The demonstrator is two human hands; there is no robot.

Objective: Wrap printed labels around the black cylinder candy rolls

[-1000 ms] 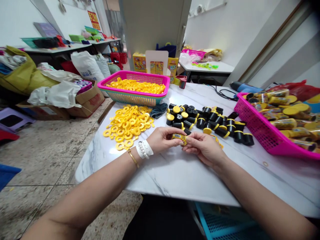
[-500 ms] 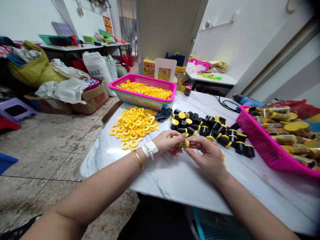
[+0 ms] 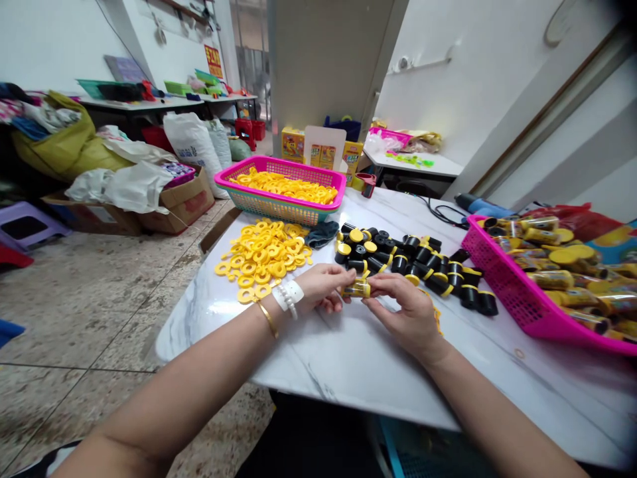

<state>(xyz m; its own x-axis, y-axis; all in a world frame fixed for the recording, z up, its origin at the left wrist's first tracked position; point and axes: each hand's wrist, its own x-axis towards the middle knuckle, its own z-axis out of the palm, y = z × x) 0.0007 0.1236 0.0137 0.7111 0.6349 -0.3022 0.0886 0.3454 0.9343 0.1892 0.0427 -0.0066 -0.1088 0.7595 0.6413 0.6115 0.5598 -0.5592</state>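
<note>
Both hands' fingers (image 3: pixel 347 275) grip the small tube (image 3: pixel 357 288) (yellow-ended) between them.

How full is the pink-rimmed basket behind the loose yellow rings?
Well filled: yellow pieces in the pink-rimmed basket heap up to about its rim. How deep they go cannot be told.

Under your fingers (image 3: pixel 391 285) spreads the white, grey-veined table (image 3: pixel 318 362). Left of them lies a heap of yellow rings (image 3: pixel 263 247); beyond that stands a pink-rimmed basket (image 3: pixel 233 174), with a dark cloth (image 3: pixel 322 234) just beside both. Just past your fingers, and off to their right, black cylinders with yellow caps (image 3: pixel 399 263) lie jumbled. Well to their right sits a pink basket (image 3: pixel 517 295); nearer you, a small ring (image 3: pixel 519 354).
</note>
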